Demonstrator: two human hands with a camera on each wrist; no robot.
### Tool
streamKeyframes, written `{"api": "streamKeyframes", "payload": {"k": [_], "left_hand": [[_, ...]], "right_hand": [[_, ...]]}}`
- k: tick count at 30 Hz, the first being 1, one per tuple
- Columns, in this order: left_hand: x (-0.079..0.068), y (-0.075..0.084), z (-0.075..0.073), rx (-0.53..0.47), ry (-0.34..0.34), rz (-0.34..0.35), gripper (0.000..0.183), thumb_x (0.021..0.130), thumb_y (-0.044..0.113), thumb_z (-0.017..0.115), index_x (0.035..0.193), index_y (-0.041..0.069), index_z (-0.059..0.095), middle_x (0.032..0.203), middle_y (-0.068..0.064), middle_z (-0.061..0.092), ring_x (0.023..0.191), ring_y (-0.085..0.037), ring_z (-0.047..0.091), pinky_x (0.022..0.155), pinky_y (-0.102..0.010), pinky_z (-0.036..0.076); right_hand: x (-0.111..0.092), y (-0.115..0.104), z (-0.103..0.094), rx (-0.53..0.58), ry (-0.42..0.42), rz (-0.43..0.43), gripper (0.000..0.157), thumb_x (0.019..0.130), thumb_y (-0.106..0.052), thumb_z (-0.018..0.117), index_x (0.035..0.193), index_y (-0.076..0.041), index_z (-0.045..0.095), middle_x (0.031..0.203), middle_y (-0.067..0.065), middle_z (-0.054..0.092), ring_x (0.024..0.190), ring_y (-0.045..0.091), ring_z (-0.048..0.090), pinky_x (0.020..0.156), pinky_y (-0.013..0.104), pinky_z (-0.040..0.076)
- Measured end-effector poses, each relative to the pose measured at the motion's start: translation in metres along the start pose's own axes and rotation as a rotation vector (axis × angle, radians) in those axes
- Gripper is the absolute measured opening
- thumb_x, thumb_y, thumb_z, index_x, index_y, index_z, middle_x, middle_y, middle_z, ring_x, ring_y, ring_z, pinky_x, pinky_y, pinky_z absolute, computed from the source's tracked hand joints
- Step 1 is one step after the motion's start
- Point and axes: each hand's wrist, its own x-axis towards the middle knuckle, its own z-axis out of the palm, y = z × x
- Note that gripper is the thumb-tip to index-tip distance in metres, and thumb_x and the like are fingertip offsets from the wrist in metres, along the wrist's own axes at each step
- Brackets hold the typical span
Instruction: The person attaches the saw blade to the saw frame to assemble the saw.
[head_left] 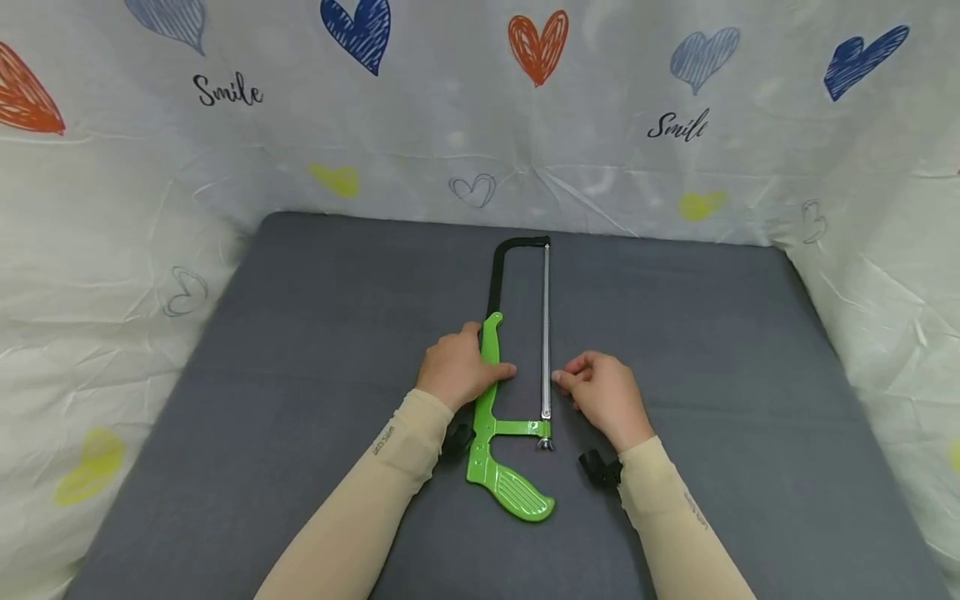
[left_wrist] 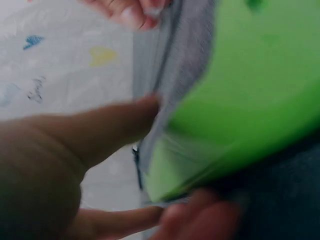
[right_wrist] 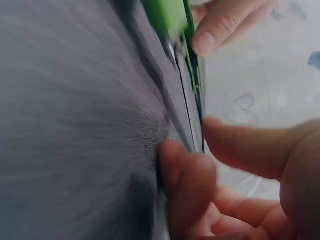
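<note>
Seen from the head, the hacksaw [head_left: 484, 408] lay flat on the table [head_left: 712, 333], between the two hands, under a pale sheet [head_left: 450, 117] printed with hearts. Only from up there could I take it in whole: its long axis ran almost straight away from the person, with the ribbed green handle [head_left: 517, 493] at the near end, bending over to the right, and the black bow [head_left: 497, 279] reaching toward the far edge. The silver blade [head_left: 546, 333] ran along the right-hand side, toward the right hand [head_left: 607, 396]. The left hand [head_left: 457, 367] gripped the green part of the frame, thumb crossing over it and fingers along its outer side. The right hand sat just beside the blade, its fingers bent.

From the left wrist, the green frame loomed large and blurred, and I could see what the head view hid: fingertips [left_wrist: 200, 215] tucked along the lower edge of the frame, with the thumb stretched out on the other side. The right hand's fingers showed at the top.

From the right wrist, the saw appeared nearly edge-on, receding in a thin line. This view gave away a gap between the right thumb [right_wrist: 250, 147] and the bent fingers, loose rather than pinching; whether any fingertip brushed the blade, I couldn't tell.
</note>
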Motion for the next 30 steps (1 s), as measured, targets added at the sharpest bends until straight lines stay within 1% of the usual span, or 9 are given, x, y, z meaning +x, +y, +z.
{"api": "streamKeyframes", "payload": {"k": [3,7,11,13,15,19,22,26,30], "left_hand": [[-0.008,0.0,-0.004,0.07,-0.062,0.048,0.095,0.074,0.05,0.086,0.146,0.003,0.046,0.106,-0.016,0.07,0.091,-0.034,0.068,0.079,-0.045,0.057],[-0.012,0.0,-0.007,0.126,-0.103,0.086,0.095,0.074,0.044,0.088,0.143,-0.003,0.044,0.106,-0.02,0.068,0.089,-0.034,0.069,0.077,-0.045,0.058],[-0.011,-0.004,-0.007,0.136,-0.129,0.077,0.097,0.078,0.041,0.085,0.149,-0.006,0.038,0.115,-0.023,0.067,0.095,-0.036,0.069,0.08,-0.045,0.058],[-0.01,-0.006,-0.006,0.133,-0.138,0.069,0.099,0.08,0.041,0.084,0.151,-0.006,0.034,0.118,-0.024,0.066,0.097,-0.035,0.069,0.08,-0.044,0.058],[-0.01,-0.008,-0.005,0.128,-0.142,0.064,0.101,0.081,0.041,0.083,0.154,-0.004,0.031,0.119,-0.023,0.066,0.095,-0.032,0.069,0.077,-0.04,0.057],[-0.012,-0.007,-0.005,0.075,-0.178,0.052,0.102,0.084,0.039,0.082,0.158,-0.001,0.024,0.108,-0.019,0.068,0.066,-0.025,0.069,0.057,-0.034,0.055],[-0.015,-0.003,-0.007,0.025,-0.217,0.042,0.104,0.086,0.035,0.081,0.16,0.0,0.017,0.088,-0.015,0.069,0.047,-0.021,0.064,0.046,-0.032,0.052],[-0.018,0.0,-0.008,-0.01,-0.24,0.031,0.106,0.087,0.033,0.081,0.162,0.003,0.012,0.067,-0.009,0.066,0.043,-0.019,0.064,0.043,-0.031,0.052],[-0.02,0.0,-0.007,-0.014,-0.256,0.03,0.108,0.087,0.033,0.081,0.162,0.003,0.01,0.062,-0.007,0.064,0.043,-0.019,0.065,0.043,-0.031,0.052]], "right_hand": [[-0.023,0.004,0.003,-0.064,-0.009,-0.015,0.026,0.089,-0.042,0.076,0.082,-0.018,0.071,0.066,-0.003,0.066,0.056,0.014,0.059,0.052,0.031,0.045],[-0.046,0.004,0.013,-0.08,-0.054,-0.006,0.032,0.079,-0.051,0.082,0.072,-0.023,0.069,0.062,-0.008,0.064,0.056,0.013,0.056,0.051,0.029,0.043],[-0.054,0.001,0.024,-0.072,-0.068,-0.03,0.033,0.075,-0.052,0.085,0.069,-0.025,0.068,0.06,-0.011,0.063,0.056,0.01,0.057,0.052,0.028,0.044],[-0.055,0.0,0.027,-0.07,-0.062,-0.054,0.031,0.076,-0.049,0.085,0.069,-0.025,0.068,0.061,-0.012,0.063,0.056,0.009,0.056,0.052,0.028,0.044],[-0.055,0.001,0.027,-0.067,-0.062,-0.061,0.028,0.078,-0.046,0.084,0.07,-0.024,0.068,0.061,-0.011,0.064,0.056,0.009,0.056,0.052,0.028,0.044],[-0.056,0.002,0.025,-0.037,-0.088,-0.046,0.024,0.081,-0.041,0.083,0.072,-0.023,0.069,0.062,-0.008,0.063,0.057,0.011,0.057,0.052,0.029,0.045],[-0.058,0.004,0.023,-0.017,-0.104,-0.04,0.023,0.083,-0.039,0.082,0.073,-0.023,0.07,0.062,-0.008,0.064,0.055,0.012,0.059,0.05,0.03,0.046],[-0.061,0.004,0.021,0.012,-0.123,-0.05,0.019,0.085,-0.033,0.078,0.072,-0.022,0.07,0.058,-0.008,0.064,0.053,0.013,0.062,0.048,0.03,0.045],[-0.061,0.007,0.017,0.076,-0.183,-0.039,0.012,0.087,-0.022,0.071,0.076,-0.018,0.074,0.062,-0.005,0.068,0.055,0.014,0.066,0.053,0.03,0.048]]}}
